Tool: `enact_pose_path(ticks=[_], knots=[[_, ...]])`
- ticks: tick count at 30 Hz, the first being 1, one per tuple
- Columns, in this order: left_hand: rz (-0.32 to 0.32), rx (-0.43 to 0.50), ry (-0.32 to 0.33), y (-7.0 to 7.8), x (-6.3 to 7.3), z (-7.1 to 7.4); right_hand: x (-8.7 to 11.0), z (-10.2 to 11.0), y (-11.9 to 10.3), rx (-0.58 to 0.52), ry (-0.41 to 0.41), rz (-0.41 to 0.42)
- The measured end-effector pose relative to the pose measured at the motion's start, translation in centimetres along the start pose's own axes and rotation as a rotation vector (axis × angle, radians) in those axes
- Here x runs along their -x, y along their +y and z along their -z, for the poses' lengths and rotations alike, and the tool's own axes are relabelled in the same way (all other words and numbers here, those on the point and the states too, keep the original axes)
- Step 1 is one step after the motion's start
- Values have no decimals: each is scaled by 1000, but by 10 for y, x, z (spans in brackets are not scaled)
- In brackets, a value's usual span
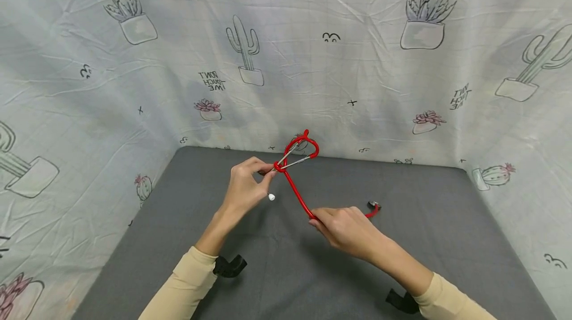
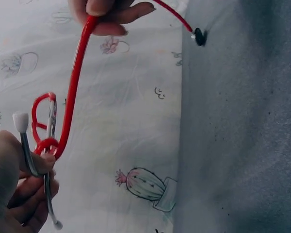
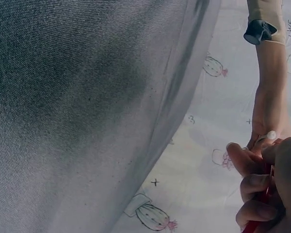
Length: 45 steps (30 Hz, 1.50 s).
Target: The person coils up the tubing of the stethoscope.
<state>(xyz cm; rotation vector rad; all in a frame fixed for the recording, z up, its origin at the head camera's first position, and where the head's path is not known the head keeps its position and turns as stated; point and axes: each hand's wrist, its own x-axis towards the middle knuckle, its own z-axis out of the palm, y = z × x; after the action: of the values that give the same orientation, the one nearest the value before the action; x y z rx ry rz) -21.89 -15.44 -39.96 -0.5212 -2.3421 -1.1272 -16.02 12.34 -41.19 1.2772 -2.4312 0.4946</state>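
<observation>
Creased pale cloth [image 1: 286, 61], printed with potted cacti, is hung around a bench [image 1: 178, 220] covered in matte grey fabric. Above the bench, toward its back, a stethoscope [image 1: 295, 191] is held up between both hands. At left, its slim metal ear tubes [image 1: 296, 162] are pinched by the left hand [image 1: 246, 181], with a smooth white ear tip [image 1: 271, 197] left protruding below. Just beside those fingertips, glossy red tubing [image 2: 76, 73] is looped around the metal; beyond, it is bent into a rounded curve. To the right, the tubing is gripped by the right hand [image 1: 348, 228], past which the dark chest piece [image 1: 374, 205] is seen. Wrapping or knotting is judged to be in hand; next, the free length would probably need to be drawn along while the metal is held steady.
</observation>
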Motion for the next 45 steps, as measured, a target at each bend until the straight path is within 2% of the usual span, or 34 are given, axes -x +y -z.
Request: enact_pose_path(ticks=[6,11,15,21,27,33,39,45], knots=[[59,-12,-26,0,-1,3,1,9,-3,57,-2,11],[53,-30,-81,1,-1,2,-1,21,-2,144,10,50],[51,-63,-145,1,-1,1,-4,31,1,213,15,103],[73,-88,-286,2,1,0,-9,46,5,312,-13,197],[-20,-158,-376,8,4,-3,-18,66,16,426,-3,252],[-119,-190,-448,16,9,-9,-29,80,26,473,26,277],[-219,-188,-487,22,17,-16,-34,81,34,489,30,303],[-262,-175,-512,28,25,-19,-38,77,43,485,28,307]])
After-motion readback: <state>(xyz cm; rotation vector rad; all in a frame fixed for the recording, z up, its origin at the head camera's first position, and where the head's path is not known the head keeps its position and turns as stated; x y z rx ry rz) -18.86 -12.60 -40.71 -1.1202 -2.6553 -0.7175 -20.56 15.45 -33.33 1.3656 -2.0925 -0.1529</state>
